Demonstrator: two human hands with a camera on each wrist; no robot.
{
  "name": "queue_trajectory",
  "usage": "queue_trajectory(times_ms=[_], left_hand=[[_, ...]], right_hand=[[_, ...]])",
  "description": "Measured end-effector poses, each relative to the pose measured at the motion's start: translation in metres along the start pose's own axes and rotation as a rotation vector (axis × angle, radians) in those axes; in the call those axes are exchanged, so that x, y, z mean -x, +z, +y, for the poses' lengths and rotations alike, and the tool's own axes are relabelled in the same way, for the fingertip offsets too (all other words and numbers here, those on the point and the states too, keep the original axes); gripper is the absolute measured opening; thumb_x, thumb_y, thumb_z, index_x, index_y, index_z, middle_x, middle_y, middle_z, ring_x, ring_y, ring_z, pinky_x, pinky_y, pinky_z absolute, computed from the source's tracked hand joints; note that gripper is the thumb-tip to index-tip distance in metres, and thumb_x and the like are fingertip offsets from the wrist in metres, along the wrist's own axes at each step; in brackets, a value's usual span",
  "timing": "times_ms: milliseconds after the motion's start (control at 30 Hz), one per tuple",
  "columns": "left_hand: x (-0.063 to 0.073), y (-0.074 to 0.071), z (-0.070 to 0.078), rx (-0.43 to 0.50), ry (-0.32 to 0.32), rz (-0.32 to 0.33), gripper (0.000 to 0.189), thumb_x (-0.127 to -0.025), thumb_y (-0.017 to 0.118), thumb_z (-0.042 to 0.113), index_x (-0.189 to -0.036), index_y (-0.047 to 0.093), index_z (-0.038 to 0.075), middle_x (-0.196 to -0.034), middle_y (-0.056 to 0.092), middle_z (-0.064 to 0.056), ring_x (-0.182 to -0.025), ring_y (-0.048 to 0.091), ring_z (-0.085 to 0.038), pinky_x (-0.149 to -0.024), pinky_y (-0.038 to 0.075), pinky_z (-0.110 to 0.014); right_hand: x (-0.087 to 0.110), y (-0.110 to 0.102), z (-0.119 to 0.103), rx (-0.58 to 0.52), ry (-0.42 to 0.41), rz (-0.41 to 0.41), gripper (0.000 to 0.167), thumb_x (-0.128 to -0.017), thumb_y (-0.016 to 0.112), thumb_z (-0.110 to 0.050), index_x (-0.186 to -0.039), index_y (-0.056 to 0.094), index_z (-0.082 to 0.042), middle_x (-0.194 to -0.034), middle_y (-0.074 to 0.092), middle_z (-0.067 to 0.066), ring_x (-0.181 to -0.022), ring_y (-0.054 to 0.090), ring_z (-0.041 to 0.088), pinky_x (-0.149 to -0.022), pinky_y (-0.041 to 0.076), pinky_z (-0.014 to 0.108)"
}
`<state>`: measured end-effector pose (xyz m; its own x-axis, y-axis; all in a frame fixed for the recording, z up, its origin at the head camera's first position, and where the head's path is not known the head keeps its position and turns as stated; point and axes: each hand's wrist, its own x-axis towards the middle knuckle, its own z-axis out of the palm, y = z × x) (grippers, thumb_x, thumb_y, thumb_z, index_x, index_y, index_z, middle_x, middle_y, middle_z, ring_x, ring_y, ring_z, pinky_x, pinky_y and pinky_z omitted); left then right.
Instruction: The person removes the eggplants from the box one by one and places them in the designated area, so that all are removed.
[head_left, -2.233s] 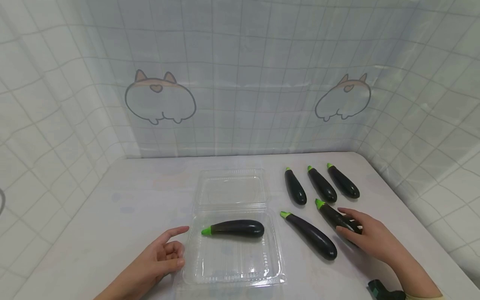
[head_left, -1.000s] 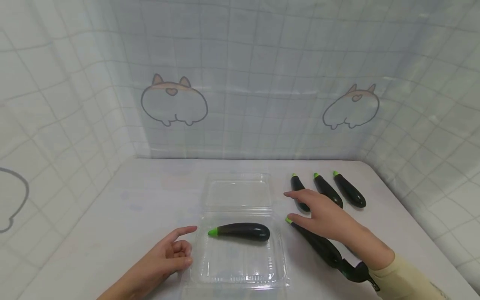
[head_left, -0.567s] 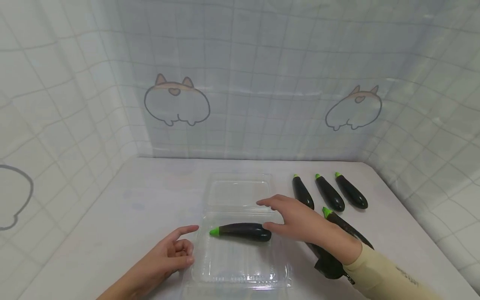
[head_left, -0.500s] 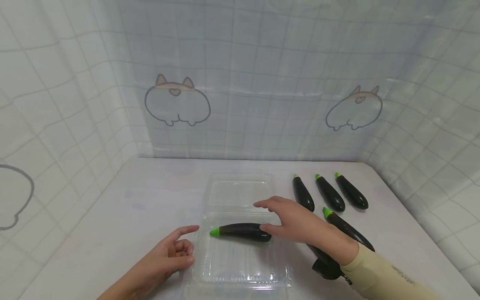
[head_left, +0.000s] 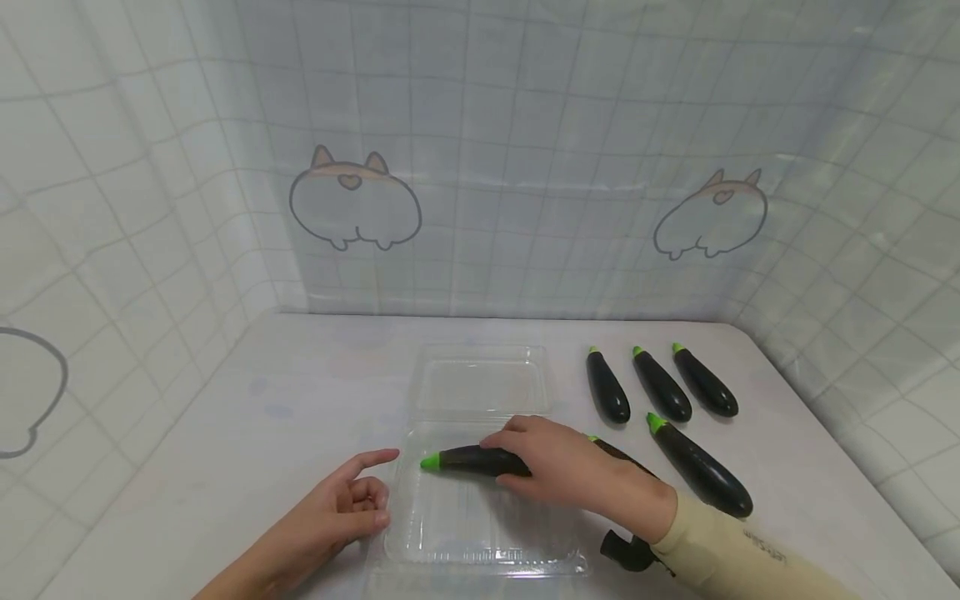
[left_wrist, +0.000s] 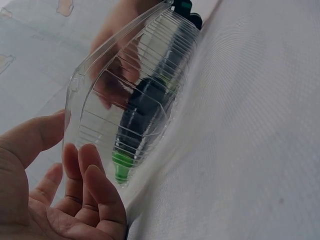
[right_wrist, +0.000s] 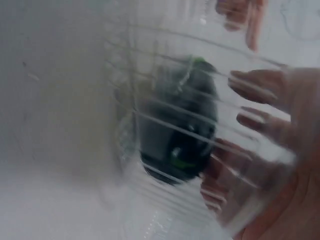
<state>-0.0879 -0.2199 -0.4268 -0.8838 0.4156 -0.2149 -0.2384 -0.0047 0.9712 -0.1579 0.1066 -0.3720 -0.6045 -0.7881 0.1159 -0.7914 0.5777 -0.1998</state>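
Observation:
A clear plastic clamshell container (head_left: pixel 420 533) lies unfolded on the table, its lid half at the back. Inside it an eggplant (head_left: pixel 468 460) with a green stem lies crosswise, stem to the left. My right hand (head_left: pixel 555 462) comes from the right and grips the eggplant's thick end, fingers behind it and thumb in front. Its fingers (right_wrist: pixel 255 117) show blurred through plastic in the right wrist view. My left hand (head_left: pixel 341 508) is at the container's left edge, index finger extended, other fingers loosely bent. In the left wrist view a fingertip (left_wrist: pixel 57 122) touches the plastic rim.
Right of the container lie several more eggplants: a back row with one eggplant (head_left: pixel 607 387) nearest, a larger one (head_left: pixel 701 467) in front, and another (head_left: pixel 618 450) mostly under my right forearm. A black device (head_left: pixel 630 550) hangs at the right wrist. Gridded cloth (head_left: pixel 487 167) walls surround the table.
My right hand has moved left from the loose eggplants to the container, then lowered around the eggplant's thick end. The eggplant lies as before in the container. The left hand stays at the left edge.

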Motion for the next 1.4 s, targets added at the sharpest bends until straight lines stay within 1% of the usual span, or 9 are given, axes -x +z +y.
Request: queue_trajectory(times_ms=[100, 233, 433, 533, 733, 900, 1033, 1167, 1400], left_hand=[[0.000, 0.000, -0.001, 0.000, 0.001, 0.000, 0.077, -0.093, 0.068, 0.007, -0.154, 0.020, 0.011, -0.097, 0.054, -0.007, -0.088, 0.052, -0.017, -0.078, 0.047, -0.029], [0.000, -0.001, -0.001, -0.001, 0.005, -0.002, 0.077, -0.093, 0.068, 0.006, -0.154, 0.021, 0.011, -0.097, 0.054, -0.007, -0.088, 0.052, -0.017, -0.078, 0.047, -0.029], [0.000, -0.001, -0.003, 0.005, 0.010, -0.004, 0.078, -0.093, 0.068, 0.006, -0.154, 0.020, 0.011, -0.097, 0.054, -0.007, -0.087, 0.052, -0.017, -0.077, 0.047, -0.028], [-0.001, -0.001, -0.004, 0.007, 0.009, -0.002, 0.077, -0.093, 0.068, 0.006, -0.154, 0.021, 0.011, -0.097, 0.054, -0.007, -0.087, 0.052, -0.017, -0.076, 0.047, -0.028], [-0.001, -0.001, -0.005, 0.007, 0.014, -0.001, 0.078, -0.092, 0.068, 0.005, -0.154, 0.021, 0.010, -0.097, 0.053, -0.007, -0.087, 0.052, -0.017, -0.076, 0.047, -0.027], [-0.001, -0.001, -0.005, 0.013, 0.010, 0.000, 0.078, -0.092, 0.068, 0.005, -0.153, 0.021, 0.010, -0.097, 0.054, -0.007, -0.086, 0.052, -0.016, -0.075, 0.047, -0.027], [-0.002, -0.001, -0.006, 0.012, 0.009, 0.003, 0.078, -0.092, 0.068, 0.005, -0.153, 0.021, 0.010, -0.097, 0.054, -0.007, -0.086, 0.052, -0.016, -0.075, 0.047, -0.027], [-0.002, -0.001, -0.007, 0.004, 0.012, 0.003, 0.077, -0.092, 0.068, 0.005, -0.153, 0.022, 0.011, -0.097, 0.053, -0.007, -0.086, 0.052, -0.016, -0.075, 0.047, -0.027], [-0.003, -0.001, -0.006, 0.005, -0.006, 0.011, 0.078, -0.092, 0.069, 0.007, -0.154, 0.021, 0.011, -0.097, 0.054, -0.008, -0.087, 0.052, -0.019, -0.076, 0.047, -0.028]], right_hand=[[-0.001, 0.007, -0.001, 0.042, 0.000, 0.000, 0.042, -0.090, 0.074, -0.032, -0.129, 0.065, -0.021, -0.115, 0.062, -0.003, -0.104, 0.059, 0.014, -0.084, 0.049, 0.029], [-0.001, 0.012, -0.001, 0.087, -0.016, 0.024, 0.041, -0.087, 0.077, -0.030, -0.126, 0.067, -0.022, -0.111, 0.061, -0.003, -0.100, 0.059, 0.016, -0.080, 0.050, 0.029], [-0.002, 0.017, -0.002, 0.175, -0.045, 0.073, 0.040, -0.083, 0.078, -0.015, -0.122, 0.069, -0.022, -0.107, 0.062, -0.003, -0.095, 0.060, 0.018, -0.076, 0.050, 0.029], [-0.002, 0.016, -0.002, 0.159, -0.027, 0.051, 0.042, -0.084, 0.076, -0.012, -0.124, 0.068, -0.023, -0.110, 0.063, -0.004, -0.098, 0.060, 0.018, -0.078, 0.050, 0.029], [-0.003, 0.011, -0.003, 0.066, -0.013, -0.023, 0.041, -0.087, 0.074, -0.015, -0.127, 0.067, -0.022, -0.114, 0.063, -0.004, -0.102, 0.060, 0.014, -0.083, 0.050, 0.029], [-0.003, 0.012, -0.004, 0.078, -0.024, -0.036, 0.043, -0.087, 0.077, -0.021, -0.129, 0.066, -0.022, -0.115, 0.063, -0.003, -0.101, 0.061, 0.012, -0.082, 0.051, 0.028], [-0.002, 0.017, -0.004, 0.097, -0.019, -0.023, 0.047, -0.087, 0.077, -0.024, -0.132, 0.063, -0.023, -0.118, 0.063, -0.003, -0.106, 0.061, 0.013, -0.084, 0.051, 0.031], [0.000, 0.017, -0.003, 0.093, -0.014, 0.013, 0.045, -0.089, 0.074, -0.025, -0.132, 0.062, -0.025, -0.117, 0.063, -0.004, -0.105, 0.061, 0.012, -0.081, 0.052, 0.031], [0.010, 0.002, -0.001, 0.042, 0.002, 0.094, 0.043, -0.091, 0.069, -0.021, -0.133, 0.061, -0.026, -0.118, 0.062, -0.005, -0.105, 0.059, 0.012, -0.082, 0.050, 0.031]])
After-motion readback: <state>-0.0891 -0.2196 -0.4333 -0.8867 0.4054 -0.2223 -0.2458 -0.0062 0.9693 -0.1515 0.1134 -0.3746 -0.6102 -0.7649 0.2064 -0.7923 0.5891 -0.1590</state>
